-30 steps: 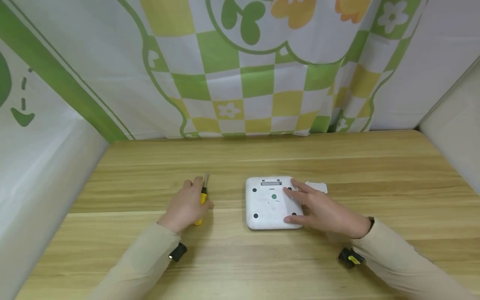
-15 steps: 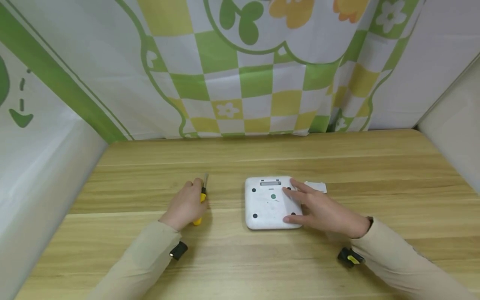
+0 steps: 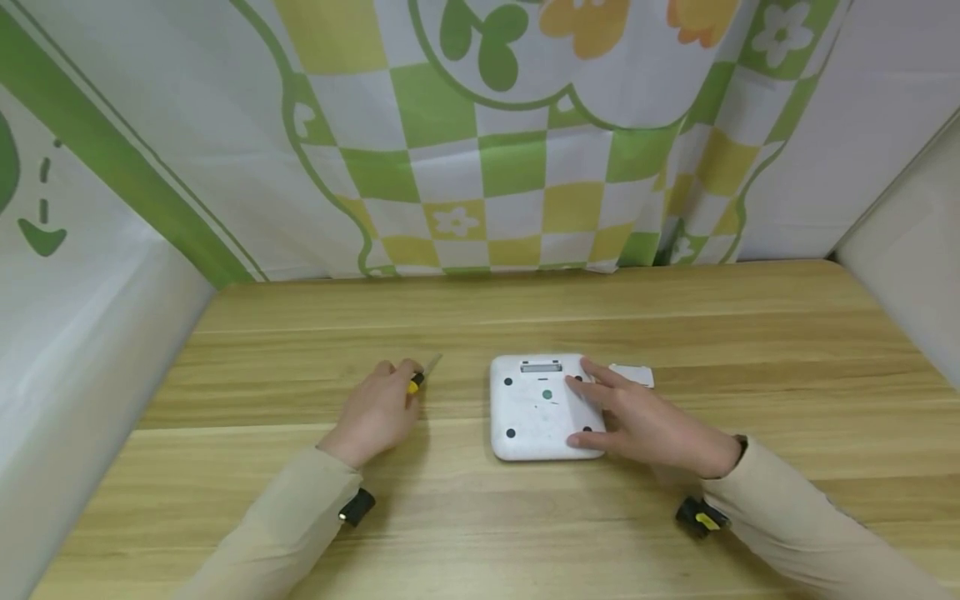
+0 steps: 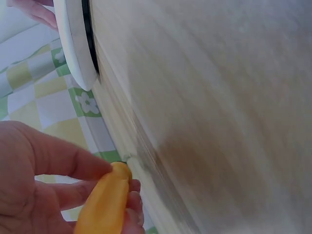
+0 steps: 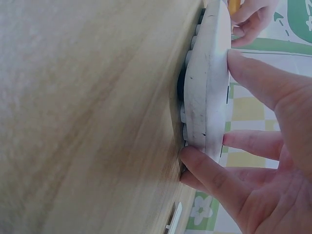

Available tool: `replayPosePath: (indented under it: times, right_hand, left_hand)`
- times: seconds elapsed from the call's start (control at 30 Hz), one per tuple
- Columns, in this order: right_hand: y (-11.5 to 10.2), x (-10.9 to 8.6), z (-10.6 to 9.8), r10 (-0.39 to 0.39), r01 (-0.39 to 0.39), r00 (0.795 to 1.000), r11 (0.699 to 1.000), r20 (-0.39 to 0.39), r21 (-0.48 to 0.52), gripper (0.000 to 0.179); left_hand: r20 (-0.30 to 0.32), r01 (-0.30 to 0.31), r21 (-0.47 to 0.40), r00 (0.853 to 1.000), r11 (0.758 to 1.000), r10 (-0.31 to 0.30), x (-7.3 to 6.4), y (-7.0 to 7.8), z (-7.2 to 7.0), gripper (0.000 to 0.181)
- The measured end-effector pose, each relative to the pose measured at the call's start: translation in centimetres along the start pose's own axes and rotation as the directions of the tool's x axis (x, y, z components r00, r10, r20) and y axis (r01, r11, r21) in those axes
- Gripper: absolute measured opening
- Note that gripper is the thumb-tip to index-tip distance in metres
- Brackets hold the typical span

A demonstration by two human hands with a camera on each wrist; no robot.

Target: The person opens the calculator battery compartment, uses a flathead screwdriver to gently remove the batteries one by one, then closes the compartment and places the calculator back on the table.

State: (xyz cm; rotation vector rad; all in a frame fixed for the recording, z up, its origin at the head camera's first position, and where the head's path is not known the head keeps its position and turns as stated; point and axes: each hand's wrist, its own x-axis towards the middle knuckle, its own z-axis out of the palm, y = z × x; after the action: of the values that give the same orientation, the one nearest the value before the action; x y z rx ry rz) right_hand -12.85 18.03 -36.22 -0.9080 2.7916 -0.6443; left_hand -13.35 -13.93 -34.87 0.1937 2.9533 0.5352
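Bracing the device [image 3: 543, 417], lying keys-down on the worktop [image 3: 510, 525], is best done by light, even pressure from the right hand [image 3: 643, 415], whose spread fingers rest on it, while the screwdriver [image 4: 105, 202], gripped in the left hand [image 3: 377, 411], should be held clear of those fingers.

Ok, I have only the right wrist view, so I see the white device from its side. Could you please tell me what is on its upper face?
Observer: The head view shows a rectangular slot near the far edge of the white device.
Operator: Thank you. And the yellow tool in the left hand, what is at its end?
Observer: A thin metal shaft, slanting forward and to the right.
Operator: Does this shaft touch the device?
Observer: No, the head view shows a gap between them.
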Motion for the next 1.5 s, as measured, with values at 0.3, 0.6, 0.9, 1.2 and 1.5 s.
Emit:
replayPosePath:
  times: [0.3, 0.6, 0.9, 1.2, 1.5]
  right_hand:
    - [-0.1, 0.0, 0.0, -0.004, 0.004, 1.0, 1.0, 0.0, 0.01, 0.072]
    - [-0.1, 0.0, 0.0, 0.016, -0.016, 1.0, 1.0, 0.013, 0.008, 0.073]
    - [-0.1, 0.0, 0.0, -0.002, 0.002, 1.0, 1.0, 0.003, 0.006, 0.073]
    - [-0.1, 0.0, 0.0, 0.005, -0.005, 1.0, 1.0, 0.0, 0.005, 0.073]
    - [0.1, 0.0, 0.1, -0.011, 0.011, 1.0, 1.0, -0.012, 0.0, 0.073]
  left_hand:
    - [-0.031, -0.092, -0.09, 0.995, 0.992, 0.09, 0.0, 0.7, 0.2, 0.043]
    - [-0.061, -0.184, -0.142, 0.982, 0.973, 0.177, 0.3, 1.3, 0.4, 0.039]
    - [-0.073, -0.294, -0.146, 0.955, 0.945, 0.286, 0.8, 2.4, 0.5, 0.023]
    - [-0.074, -0.327, -0.099, 0.944, 0.94, 0.321, 1.3, 3.8, 0.2, 0.017]
    - [-0.102, -0.341, -0.037, 0.936, 0.939, 0.336, 1.4, 4.6, -0.2, 0.019]
